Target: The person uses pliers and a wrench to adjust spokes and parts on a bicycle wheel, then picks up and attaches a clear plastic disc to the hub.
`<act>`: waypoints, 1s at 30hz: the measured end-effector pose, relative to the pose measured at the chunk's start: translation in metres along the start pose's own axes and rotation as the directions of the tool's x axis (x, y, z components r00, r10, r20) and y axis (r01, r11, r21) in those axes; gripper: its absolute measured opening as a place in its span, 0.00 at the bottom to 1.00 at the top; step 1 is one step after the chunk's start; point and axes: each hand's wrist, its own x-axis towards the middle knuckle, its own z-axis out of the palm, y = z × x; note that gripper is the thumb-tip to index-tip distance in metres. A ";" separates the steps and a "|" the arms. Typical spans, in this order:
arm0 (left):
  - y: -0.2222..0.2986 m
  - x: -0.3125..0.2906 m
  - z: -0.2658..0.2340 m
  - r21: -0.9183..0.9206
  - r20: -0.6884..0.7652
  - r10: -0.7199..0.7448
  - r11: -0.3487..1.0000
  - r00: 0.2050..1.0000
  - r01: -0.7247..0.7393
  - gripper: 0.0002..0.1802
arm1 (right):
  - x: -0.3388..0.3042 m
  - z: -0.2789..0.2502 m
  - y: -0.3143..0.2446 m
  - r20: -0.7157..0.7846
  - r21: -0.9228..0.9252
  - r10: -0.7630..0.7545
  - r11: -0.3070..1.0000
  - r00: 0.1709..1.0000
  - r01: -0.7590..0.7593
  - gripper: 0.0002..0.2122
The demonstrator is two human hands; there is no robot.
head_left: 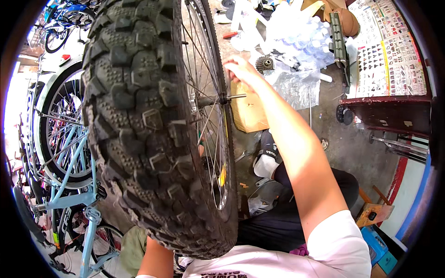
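Note:
A bicycle wheel with a thick, knobby black tyre (134,106) stands upright close in front of me, filling the left middle of the view. Its spokes (207,153) and hub axle (237,96) show on the right side. My right hand (242,70) reaches past the axle, fingers loosely bent and somewhat apart, beside the wheel's far right edge; whether they touch it is unclear. My left forearm (155,257) goes behind the tyre. A small patch of skin shows between the spokes, but the left hand's fingers are hidden.
Bicycles, one with a light blue frame (73,200), crowd the left. Beyond my right hand lie cardboard (250,111), a sprocket cassette (264,64) and clear plastic wrapping (296,88). A dark red table (387,111) stands at right, with a blue box (373,243) nearer me.

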 end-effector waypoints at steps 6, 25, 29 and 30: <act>0.004 -0.002 -0.005 -0.006 -0.030 -0.222 0.975 0.975 0.221 0.29 | -0.054 0.032 0.084 -0.160 0.327 0.108 0.944 0.981 -0.050 0.17; 0.010 0.001 0.002 0.208 0.012 0.000 0.978 1.000 -0.003 0.33 | -0.109 0.038 0.133 -0.232 -0.138 -0.230 0.970 0.945 0.202 0.18; 0.025 -0.001 0.013 0.320 -0.010 0.020 0.947 1.000 -0.016 0.42 | -0.089 0.024 0.173 -0.379 -0.307 -0.334 0.925 0.863 0.223 0.12; 0.039 -0.002 0.014 0.338 0.004 -0.054 0.940 0.999 0.050 0.42 | -0.092 0.022 0.160 -0.338 -0.267 -0.283 0.943 0.898 0.196 0.13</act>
